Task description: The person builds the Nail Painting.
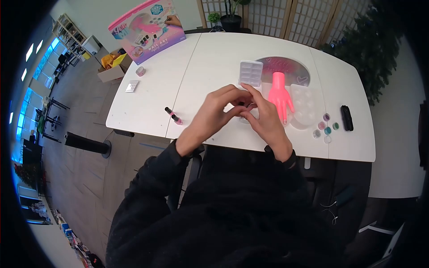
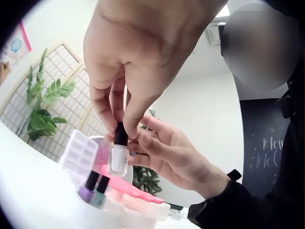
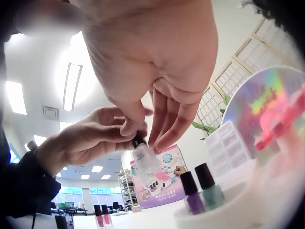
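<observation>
My left hand [image 1: 219,107] pinches the black cap [image 2: 121,134] of a small nail polish bottle [image 2: 117,161] with whitish contents. The bottle hangs nearly upright below the fingertips, over the table's front part. My right hand [image 1: 268,118] is close against the same bottle, thumb near the cap and fingertips right at the glass; I cannot tell whether it grips it. Beneath stand a purple polish bottle [image 3: 193,200] and a teal one [image 3: 211,191], in a white holder [image 3: 186,220]. Just beyond the right hand lies a bright pink model hand [image 1: 279,94].
Beside the model hand are a white compartment tray [image 1: 251,73] and a translucent tray [image 1: 304,107]. Several small glitter pots [image 1: 328,130] and a black case [image 1: 346,118] lie right. Two pink polish bottles [image 1: 176,119] lie left, and a nail art box [image 1: 147,31] stands behind.
</observation>
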The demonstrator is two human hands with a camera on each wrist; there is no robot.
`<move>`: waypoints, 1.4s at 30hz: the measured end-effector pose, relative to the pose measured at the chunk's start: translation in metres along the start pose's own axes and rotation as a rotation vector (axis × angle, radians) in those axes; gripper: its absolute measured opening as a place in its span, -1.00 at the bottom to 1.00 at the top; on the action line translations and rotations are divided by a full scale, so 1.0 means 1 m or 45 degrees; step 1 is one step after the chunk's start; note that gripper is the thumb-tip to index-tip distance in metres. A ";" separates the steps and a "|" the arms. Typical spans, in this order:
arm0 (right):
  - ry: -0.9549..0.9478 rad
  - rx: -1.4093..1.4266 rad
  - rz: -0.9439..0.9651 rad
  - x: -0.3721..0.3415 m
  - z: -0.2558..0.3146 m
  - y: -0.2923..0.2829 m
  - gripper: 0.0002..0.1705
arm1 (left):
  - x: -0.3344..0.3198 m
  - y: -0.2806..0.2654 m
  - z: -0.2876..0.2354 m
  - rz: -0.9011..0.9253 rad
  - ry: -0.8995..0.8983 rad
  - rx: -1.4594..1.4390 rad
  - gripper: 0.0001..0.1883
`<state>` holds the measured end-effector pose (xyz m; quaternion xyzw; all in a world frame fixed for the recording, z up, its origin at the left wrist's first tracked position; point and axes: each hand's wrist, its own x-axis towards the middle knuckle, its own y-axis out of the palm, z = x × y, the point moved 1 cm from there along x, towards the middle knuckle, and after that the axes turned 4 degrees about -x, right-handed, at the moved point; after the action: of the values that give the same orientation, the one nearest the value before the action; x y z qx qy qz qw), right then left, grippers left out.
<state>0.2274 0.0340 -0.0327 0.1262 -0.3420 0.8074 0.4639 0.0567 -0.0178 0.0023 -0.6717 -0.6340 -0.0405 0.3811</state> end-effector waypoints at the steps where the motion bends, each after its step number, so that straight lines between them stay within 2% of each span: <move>1: -0.010 -0.085 -0.045 -0.001 -0.004 -0.001 -0.29 | 0.003 0.009 0.003 -0.025 0.027 0.018 -0.60; 6: 0.044 -0.222 -0.159 -0.006 -0.022 -0.013 -0.37 | 0.012 0.023 0.014 -0.034 0.106 0.057 -0.63; 8: 0.181 -0.265 -0.194 -0.007 -0.029 -0.017 -0.50 | 0.013 0.014 0.011 -0.115 0.130 0.215 -0.65; 12: 0.214 -0.324 -0.168 -0.010 -0.038 -0.014 -0.59 | 0.000 -0.035 0.007 -0.116 -0.162 0.184 -0.78; 16: 0.176 -0.466 -0.143 -0.011 -0.050 -0.004 -0.64 | -0.033 -0.088 0.011 -0.233 -0.269 0.457 -0.87; 19: 0.173 -0.581 -0.125 -0.013 -0.051 0.001 -0.64 | -0.062 -0.120 0.020 -0.267 -0.422 0.477 -0.83; 21: 0.194 -0.601 -0.118 -0.012 -0.048 0.002 -0.63 | -0.083 -0.133 0.033 -0.210 -0.556 0.651 -0.66; 22: 0.190 -0.655 -0.126 -0.012 -0.047 0.002 -0.64 | -0.091 -0.136 0.038 -0.213 -0.558 0.651 -0.66; 25: 0.168 -0.757 -0.113 -0.012 -0.045 0.003 -0.61 | -0.115 -0.136 0.051 0.029 -0.591 0.818 -0.30; 26: 0.152 -0.803 -0.097 -0.012 -0.044 0.003 -0.57 | -0.118 -0.135 0.055 0.024 -0.591 0.815 -0.30; 28: 0.177 -0.760 -0.130 -0.012 -0.033 0.002 -0.54 | -0.120 -0.125 0.062 0.097 -0.820 0.674 -0.27; 29: 0.205 -0.712 -0.167 -0.011 -0.025 0.001 -0.50 | -0.113 -0.118 0.055 0.095 -0.903 0.592 -0.41; 30: 0.197 -0.711 -0.167 -0.009 -0.018 0.000 -0.50 | -0.115 -0.116 0.065 0.087 -0.902 0.595 -0.41; 32: 0.147 -0.611 -0.156 -0.005 -0.006 -0.003 -0.46 | -0.115 -0.110 0.087 0.151 -0.737 0.441 -0.67; 33: 0.143 -0.608 -0.161 -0.004 -0.002 -0.003 -0.46 | -0.114 -0.104 0.088 0.076 -0.694 0.353 -0.84; 35: 0.014 -0.456 -0.016 -0.002 0.005 -0.001 -0.53 | -0.106 -0.095 0.086 0.072 -0.739 0.288 -0.87; 36: 0.008 -0.453 -0.022 -0.003 0.005 0.004 -0.53 | -0.102 -0.090 0.086 0.068 -0.790 0.213 -0.89; 38: -0.112 -0.350 0.089 -0.006 0.002 0.020 -0.54 | -0.087 -0.077 0.075 0.037 -0.692 0.157 -0.90; 42: -0.090 -0.194 0.174 -0.017 -0.008 0.054 -0.52 | -0.062 -0.049 0.057 0.151 -0.553 -0.024 -0.92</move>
<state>0.1924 0.0101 -0.0710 0.0952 -0.4262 0.8040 0.4036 -0.0232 -0.0413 -0.0487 -0.7043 -0.6602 0.1214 0.2311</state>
